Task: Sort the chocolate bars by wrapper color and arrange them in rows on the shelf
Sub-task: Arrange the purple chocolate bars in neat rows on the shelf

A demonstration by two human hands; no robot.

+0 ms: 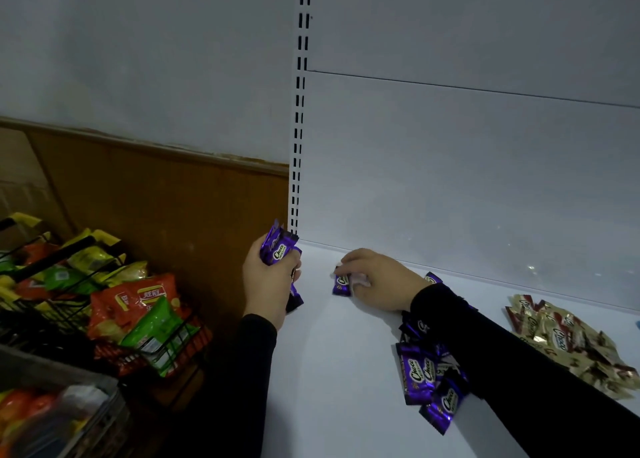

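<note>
My left hand [268, 279] grips a bunch of purple chocolate bars [278, 246] upright at the left end of the white shelf [332, 371]. My right hand [377, 279] pinches a single purple bar [341, 284] flat on the shelf near the back left corner. Under my right forearm lies a loose pile of purple bars [427, 378]. A heap of gold-wrapped bars [561, 340] sits at the right of the shelf.
The shelf's white back panel [450, 180] and a slotted upright [298, 128] stand behind. To the left, a black wire basket [69, 319] holds orange, green and yellow snack bags beside a brown wooden wall panel [173, 208].
</note>
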